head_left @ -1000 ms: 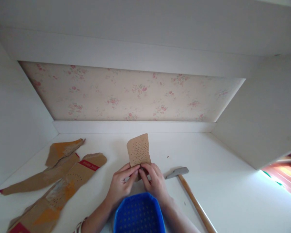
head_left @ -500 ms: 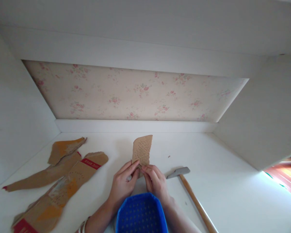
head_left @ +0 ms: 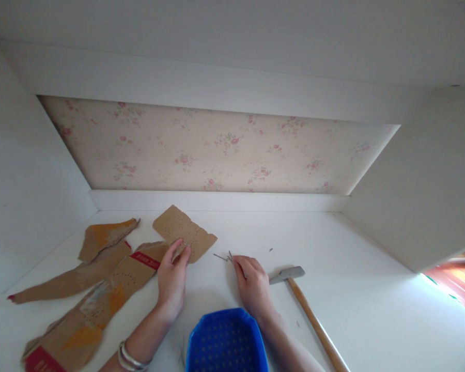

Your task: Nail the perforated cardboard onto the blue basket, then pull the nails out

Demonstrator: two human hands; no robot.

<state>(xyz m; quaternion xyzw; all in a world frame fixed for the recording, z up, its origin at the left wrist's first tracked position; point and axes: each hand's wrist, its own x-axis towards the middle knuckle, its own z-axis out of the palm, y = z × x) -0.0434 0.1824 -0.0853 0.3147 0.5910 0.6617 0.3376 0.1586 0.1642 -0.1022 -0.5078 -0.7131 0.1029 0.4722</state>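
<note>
My left hand (head_left: 173, 279) has its thumb and fingers on the near edge of a brown cardboard piece (head_left: 188, 230) dotted with small holes. In my closed right hand (head_left: 252, 284) are thin, dark nails (head_left: 230, 256), their ends poking out past the fingertips. Another thin nail (head_left: 219, 257) shows just left of them. Between my forearms stands a blue plastic basket (head_left: 260, 336) with a perforated bottom. A hammer (head_left: 309, 308) with a wooden handle and grey metal head lies right of my right hand.
Torn cardboard strips (head_left: 77, 325) with red and orange print cover the left of the white surface (head_left: 313, 237). White panels close in both sides and overhead. Floral wallpaper (head_left: 228, 150) lines the back. A small brown scrap (head_left: 270, 250) lies beyond the hammer.
Both hands were together on the upright cardboard piece. My left hand has carried it left and laid it lower, near the strips. My right hand has let go of it and now shows nails.
</note>
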